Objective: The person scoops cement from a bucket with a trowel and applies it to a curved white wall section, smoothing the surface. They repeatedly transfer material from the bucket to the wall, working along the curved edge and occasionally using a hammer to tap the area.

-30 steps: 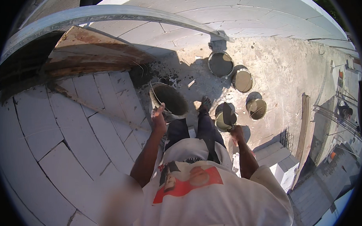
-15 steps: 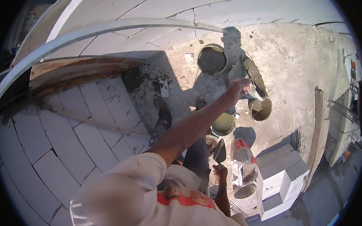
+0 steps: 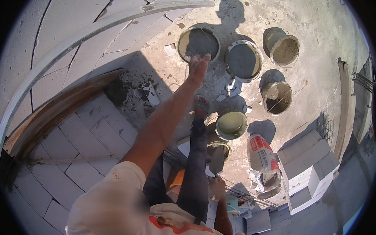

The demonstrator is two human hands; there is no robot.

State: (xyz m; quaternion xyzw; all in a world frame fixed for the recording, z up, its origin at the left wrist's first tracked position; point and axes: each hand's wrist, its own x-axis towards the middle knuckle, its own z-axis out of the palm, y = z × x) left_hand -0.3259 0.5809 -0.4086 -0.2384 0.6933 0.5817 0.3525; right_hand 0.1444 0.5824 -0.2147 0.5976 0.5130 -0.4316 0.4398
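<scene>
My left hand (image 3: 200, 66) reaches out at the near rim of a wide bucket of grey mortar (image 3: 202, 41). Its fingers look apart, with nothing seen in them; whether they touch the rim I cannot tell. To its right stands another bucket of grey mortar (image 3: 243, 61), upright. Low in the picture my right hand (image 3: 216, 187) is closed around the handle of a trowel (image 3: 217, 161). The trowel's blade lies over a small bucket (image 3: 225, 148), partly hiding it.
Two mortar-coated buckets, one upper (image 3: 286, 50) and one lower (image 3: 277, 98), stand at the right. A bucket of pale liquid (image 3: 231, 123) is near my foot. Beyond are a cement bag (image 3: 261, 154), stacked white blocks (image 3: 307, 159) and a wooden plank (image 3: 343, 108). A block wall (image 3: 65, 51) rises left.
My left hand has let go of a tilted bucket and moved left to the wide bucket. The tilted one now stands upright. My right hand still holds the trowel. The view has shifted.
</scene>
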